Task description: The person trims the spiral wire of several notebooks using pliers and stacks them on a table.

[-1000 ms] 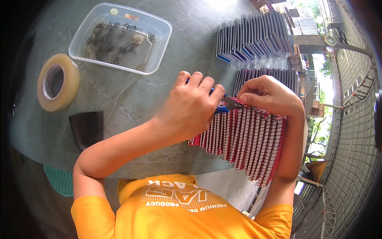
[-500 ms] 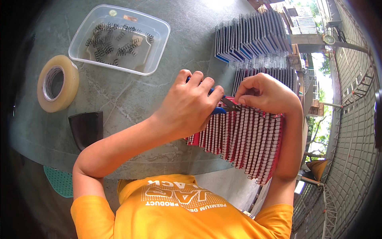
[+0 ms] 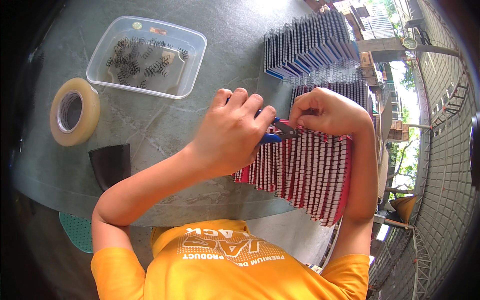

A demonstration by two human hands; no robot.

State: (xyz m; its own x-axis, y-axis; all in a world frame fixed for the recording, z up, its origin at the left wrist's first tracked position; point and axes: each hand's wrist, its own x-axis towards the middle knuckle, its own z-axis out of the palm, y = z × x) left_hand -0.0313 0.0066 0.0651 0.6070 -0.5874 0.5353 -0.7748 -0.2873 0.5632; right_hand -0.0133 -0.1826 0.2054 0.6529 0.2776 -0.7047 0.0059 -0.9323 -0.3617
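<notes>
My left hand (image 3: 227, 132) is wrapped around a pair of blue-handled nippers (image 3: 287, 132), whose dark jaws point right. The jaw tips are at the far end of a row of red spiral-bound notebooks (image 3: 312, 172), beside a coil end. Over that same end, my right hand (image 3: 334, 112) is closed in a pinch, thumb against forefinger. Whatever lies between those fingertips is too small to make out. The notebooks stand packed together with their dark wire coils facing up, close to my right forearm.
A clear plastic tub (image 3: 196, 75) at the far left holds several cut bits of coil (image 3: 127, 62). Nearer are a roll of clear tape (image 3: 89, 112) and a black curved piece (image 3: 111, 165). Blue spiral notebooks (image 3: 310, 47) stand at the far right, with more dark-coiled ones (image 3: 327, 90) behind my right hand.
The whole view has shifted slightly, with the tub and tape lower in the picture. Both hands keep nearly the same pose at the coil end, the nippers still in my left hand.
</notes>
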